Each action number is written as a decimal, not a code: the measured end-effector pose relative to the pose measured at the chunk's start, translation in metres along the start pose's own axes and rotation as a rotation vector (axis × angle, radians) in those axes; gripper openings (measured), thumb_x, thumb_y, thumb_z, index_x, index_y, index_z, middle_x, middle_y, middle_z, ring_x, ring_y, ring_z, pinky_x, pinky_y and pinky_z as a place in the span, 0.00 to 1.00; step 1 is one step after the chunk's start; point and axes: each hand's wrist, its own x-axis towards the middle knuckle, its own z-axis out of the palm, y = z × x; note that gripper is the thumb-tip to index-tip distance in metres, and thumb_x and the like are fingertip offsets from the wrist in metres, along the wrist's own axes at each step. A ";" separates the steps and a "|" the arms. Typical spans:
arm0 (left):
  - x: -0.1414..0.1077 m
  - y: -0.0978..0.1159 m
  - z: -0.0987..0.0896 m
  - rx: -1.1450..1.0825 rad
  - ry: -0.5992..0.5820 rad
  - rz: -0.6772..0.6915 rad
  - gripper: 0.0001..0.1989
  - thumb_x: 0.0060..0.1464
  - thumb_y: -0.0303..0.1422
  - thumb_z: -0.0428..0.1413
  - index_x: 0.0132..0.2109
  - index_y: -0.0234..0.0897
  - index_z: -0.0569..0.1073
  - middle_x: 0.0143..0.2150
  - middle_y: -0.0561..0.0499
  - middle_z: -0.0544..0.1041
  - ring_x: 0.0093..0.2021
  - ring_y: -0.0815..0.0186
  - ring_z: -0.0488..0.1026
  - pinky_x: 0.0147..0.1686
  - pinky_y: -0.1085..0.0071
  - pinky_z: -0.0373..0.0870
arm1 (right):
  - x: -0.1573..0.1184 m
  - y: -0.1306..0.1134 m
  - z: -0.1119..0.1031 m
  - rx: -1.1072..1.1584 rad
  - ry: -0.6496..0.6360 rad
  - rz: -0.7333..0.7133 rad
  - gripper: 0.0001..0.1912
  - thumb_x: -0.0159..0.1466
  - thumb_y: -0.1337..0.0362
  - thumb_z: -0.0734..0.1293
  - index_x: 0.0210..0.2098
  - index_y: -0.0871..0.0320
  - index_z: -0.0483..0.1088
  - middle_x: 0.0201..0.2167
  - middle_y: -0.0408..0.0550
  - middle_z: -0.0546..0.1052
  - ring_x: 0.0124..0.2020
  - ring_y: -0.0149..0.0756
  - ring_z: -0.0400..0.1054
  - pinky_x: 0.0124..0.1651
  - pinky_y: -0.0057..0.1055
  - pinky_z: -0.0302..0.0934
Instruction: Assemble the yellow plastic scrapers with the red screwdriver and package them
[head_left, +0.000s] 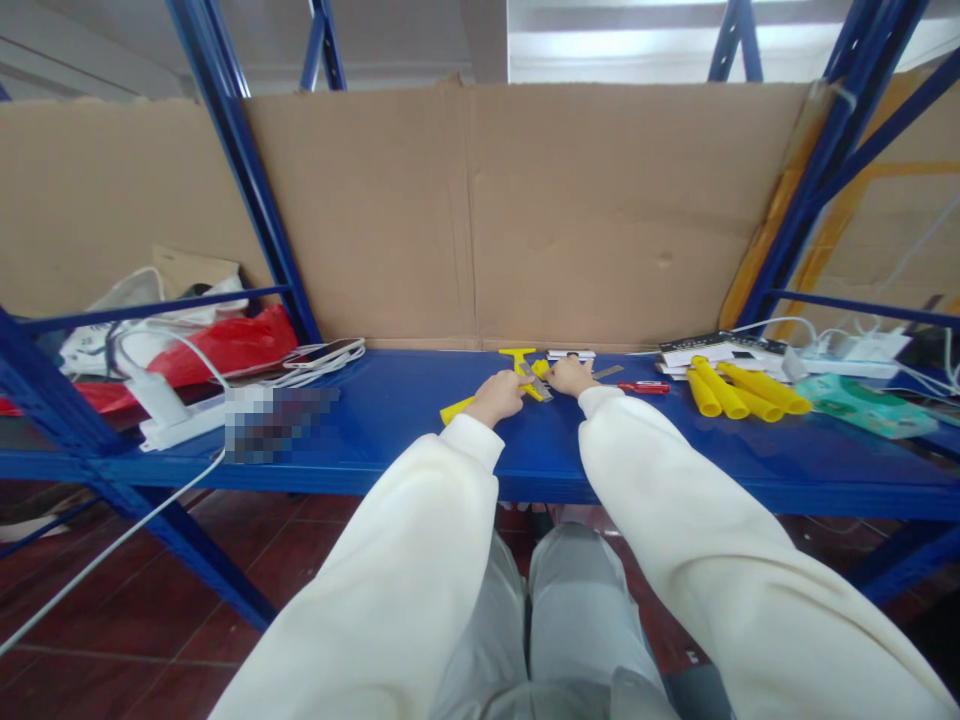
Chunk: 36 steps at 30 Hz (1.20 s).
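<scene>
On the blue shelf, my left hand (499,396) is closed at a yellow T-shaped tool (519,358) with a metal piece (537,384) beside it. A yellow tube (455,410) sticks out to the left of that hand. My right hand (570,376), its fingers closed, is at a small yellow part (541,369) just right of the T-shaped tool. Behind my right hand lies a white and dark flat piece (571,354). A thin metal strip (608,371) and a red pen-like item (643,387) lie to its right.
Several yellow tubes (739,389), black and white boxes (720,349) and a green packet (862,404) are at the right. A white power strip (187,422), phone with cable (322,355) and red bag (229,345) are left. Cardboard (525,220) stands behind the shelf (405,420).
</scene>
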 end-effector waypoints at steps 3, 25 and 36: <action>0.001 0.000 0.001 -0.016 -0.005 -0.008 0.21 0.62 0.29 0.52 0.61 0.45 0.74 0.57 0.43 0.77 0.56 0.57 0.75 0.54 0.66 0.70 | 0.001 -0.004 -0.001 -0.036 0.011 -0.009 0.21 0.68 0.58 0.59 0.51 0.63 0.76 0.55 0.66 0.75 0.62 0.56 0.60 0.63 0.55 0.48; 0.001 0.001 0.003 -0.054 -0.002 0.023 0.21 0.62 0.30 0.53 0.61 0.45 0.74 0.58 0.45 0.77 0.57 0.58 0.74 0.56 0.66 0.68 | 0.000 0.004 -0.002 -0.011 0.105 0.086 0.19 0.65 0.64 0.62 0.51 0.67 0.75 0.50 0.68 0.78 0.56 0.51 0.71 0.58 0.42 0.56; 0.001 0.002 0.001 -0.103 -0.002 0.044 0.22 0.62 0.29 0.53 0.61 0.45 0.73 0.60 0.47 0.76 0.59 0.58 0.73 0.57 0.66 0.68 | -0.004 0.028 -0.009 0.473 0.348 0.277 0.18 0.64 0.62 0.61 0.46 0.62 0.79 0.48 0.62 0.79 0.54 0.50 0.71 0.54 0.37 0.62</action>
